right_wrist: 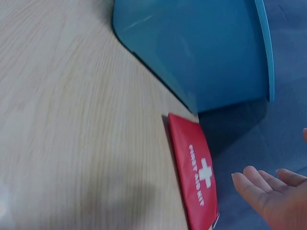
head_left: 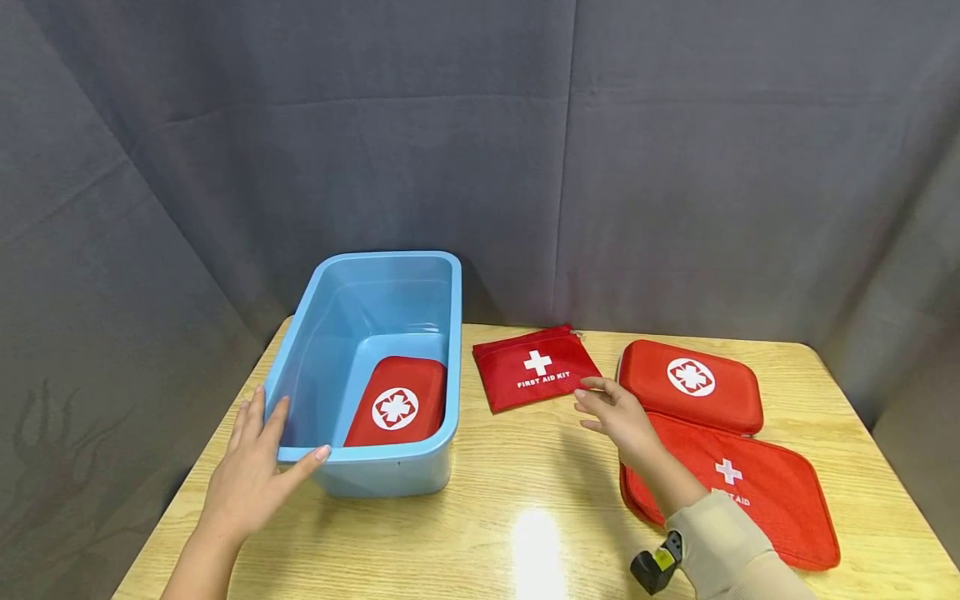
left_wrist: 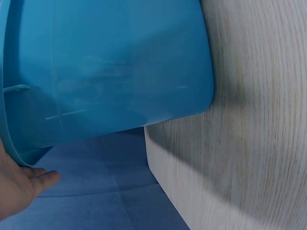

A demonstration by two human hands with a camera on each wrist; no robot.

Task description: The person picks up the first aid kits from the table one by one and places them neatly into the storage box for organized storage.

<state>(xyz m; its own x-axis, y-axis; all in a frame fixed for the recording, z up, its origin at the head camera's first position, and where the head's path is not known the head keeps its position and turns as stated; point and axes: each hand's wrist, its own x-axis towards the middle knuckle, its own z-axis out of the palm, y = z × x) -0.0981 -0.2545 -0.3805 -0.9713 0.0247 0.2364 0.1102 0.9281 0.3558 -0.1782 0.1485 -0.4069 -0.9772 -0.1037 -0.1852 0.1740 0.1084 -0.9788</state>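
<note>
My left hand [head_left: 251, 475] rests at the near left corner of a blue plastic bin [head_left: 457, 367], fingers spread along the rim and thumb stretched over the front edge. In the left wrist view its fingers [left_wrist: 45, 181] show just beyond the bin's rim corner. Inside the bin lies a red hard first aid case [head_left: 427, 392] with a white round emblem. My right hand [head_left: 618, 417] hovers with loosely bent fingers, nothing in them, beside the lower right corner of a flat red zip pouch [head_left: 498, 371] marked FIRST AID KIT. The right wrist view shows the pouch [right_wrist: 184, 158] lying flat.
At the right of the wooden table [head_left: 495, 517], a second red hard case [head_left: 727, 383] touches a larger red first aid bag [head_left: 787, 492], which my right forearm partly covers. A grey curtain [head_left: 480, 167] hangs behind the table.
</note>
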